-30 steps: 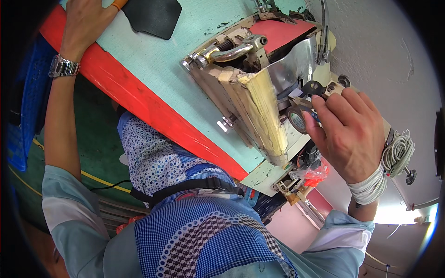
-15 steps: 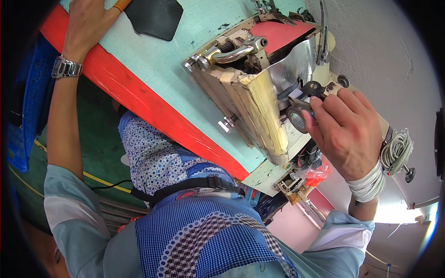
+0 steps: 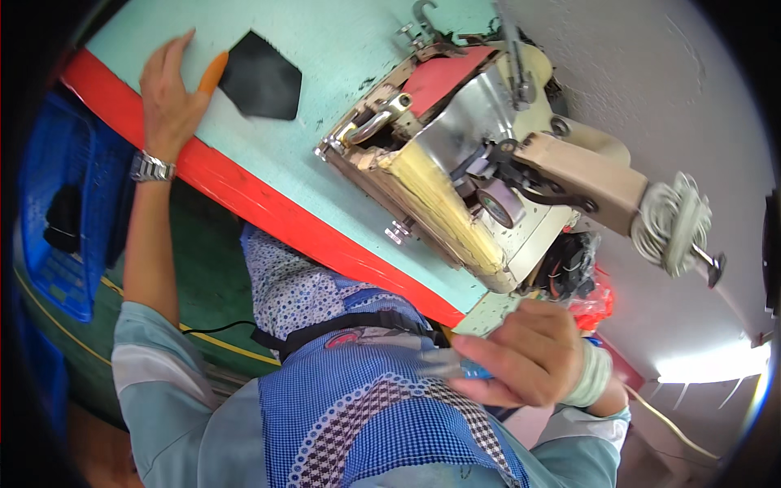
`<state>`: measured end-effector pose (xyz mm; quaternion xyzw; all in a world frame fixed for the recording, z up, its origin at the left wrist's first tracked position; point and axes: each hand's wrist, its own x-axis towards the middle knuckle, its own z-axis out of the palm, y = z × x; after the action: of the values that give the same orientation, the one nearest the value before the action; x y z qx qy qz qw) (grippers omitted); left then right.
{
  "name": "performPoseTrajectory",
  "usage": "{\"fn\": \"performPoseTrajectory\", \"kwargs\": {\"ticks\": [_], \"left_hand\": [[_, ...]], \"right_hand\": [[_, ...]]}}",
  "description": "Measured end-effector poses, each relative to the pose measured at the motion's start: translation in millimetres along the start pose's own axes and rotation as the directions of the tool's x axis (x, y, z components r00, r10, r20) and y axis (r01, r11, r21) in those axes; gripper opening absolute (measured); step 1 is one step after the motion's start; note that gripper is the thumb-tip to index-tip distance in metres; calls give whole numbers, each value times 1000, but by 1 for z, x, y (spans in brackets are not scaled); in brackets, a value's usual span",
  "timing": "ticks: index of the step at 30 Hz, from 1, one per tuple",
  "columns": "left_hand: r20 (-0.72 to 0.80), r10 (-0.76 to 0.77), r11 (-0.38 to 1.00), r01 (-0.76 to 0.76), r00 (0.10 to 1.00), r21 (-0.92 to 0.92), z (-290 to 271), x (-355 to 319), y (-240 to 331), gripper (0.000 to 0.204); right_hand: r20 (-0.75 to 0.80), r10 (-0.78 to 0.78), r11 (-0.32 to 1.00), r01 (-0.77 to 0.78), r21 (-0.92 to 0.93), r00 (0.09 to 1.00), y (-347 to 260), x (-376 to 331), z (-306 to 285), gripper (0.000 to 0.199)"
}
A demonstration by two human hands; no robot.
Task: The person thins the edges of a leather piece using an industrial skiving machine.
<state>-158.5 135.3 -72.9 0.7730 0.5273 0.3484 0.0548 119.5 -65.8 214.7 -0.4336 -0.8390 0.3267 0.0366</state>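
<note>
My left hand lies on the pale green tabletop with its fingers apart and nothing held, an orange finger cot on its thumb. Just beside that thumb lies a flat black pentagon-shaped piece, which looks like leather. In front of the apron, my right hand is closed round a small blue-handled tool. Its pale metal end is smeared by motion, so I cannot tell its exact kind. Farther up stands a leather-working machine with a metal guard and a small roll at its near side.
A red padded strip runs along the table's near edge. Blue plastic crates stand at the left. Wound pale cord hangs on the machine's arm. Red and clear plastic bags lie behind the machine's right end.
My right hand has drawn away from the small roll on the machine, down toward the apron, carrying the blue-handled tool. The left hand's fingers, formerly cut off by the picture's edge, now show.
</note>
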Motion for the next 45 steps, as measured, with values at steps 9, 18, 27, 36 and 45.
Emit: {"fn": "performPoseTrajectory", "kwargs": {"ticks": [9, 18, 27, 36, 45], "left_hand": [[703, 353, 490, 518, 618, -701, -75, -11, 262, 55], [851, 327, 532, 665, 410, -525, -65, -27, 266, 16], [276, 957, 270, -639, 93, -720, -87, 40, 333, 24], [672, 596, -23, -846, -440, -533, -33, 75, 393, 14], [610, 587, -157, -814, -532, -559, -41, 78, 397, 20]], "right_hand": [[-273, 818, 510, -420, 751, 507, -24, -96, 107, 17], [-355, 935, 348, -160, 924, -16, -36, -69, 164, 20], [-277, 956, 293, 242, 925, -99, -19, 0, 187, 21], [-339, 903, 422, 392, 817, -266, 2, 40, 181, 30], [-195, 936, 296, 355, 887, -292, 19, 70, 166, 43]]}}
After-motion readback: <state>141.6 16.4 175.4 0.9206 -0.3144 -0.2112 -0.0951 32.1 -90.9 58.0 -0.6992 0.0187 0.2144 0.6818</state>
